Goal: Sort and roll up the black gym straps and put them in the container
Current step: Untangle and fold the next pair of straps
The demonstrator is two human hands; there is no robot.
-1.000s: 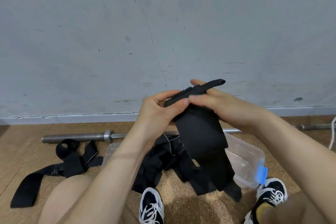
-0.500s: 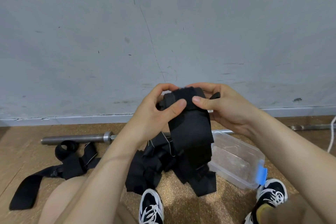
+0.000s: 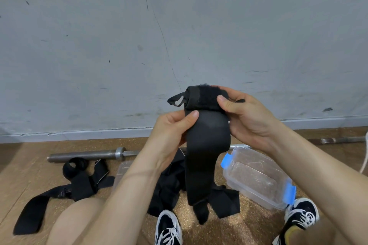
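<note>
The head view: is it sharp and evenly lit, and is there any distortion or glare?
Head view: mostly sharp, the strap and both hands, left hand and right hand, well defined; soft even light, with only a faint shadow on the floor; wide-angle bending shows in the curved barbell; mild reflections on the clear container, no strong glare.

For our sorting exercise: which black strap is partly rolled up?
The strap held up in both hands, rolled at its top; the others lie loose on the floor.
</note>
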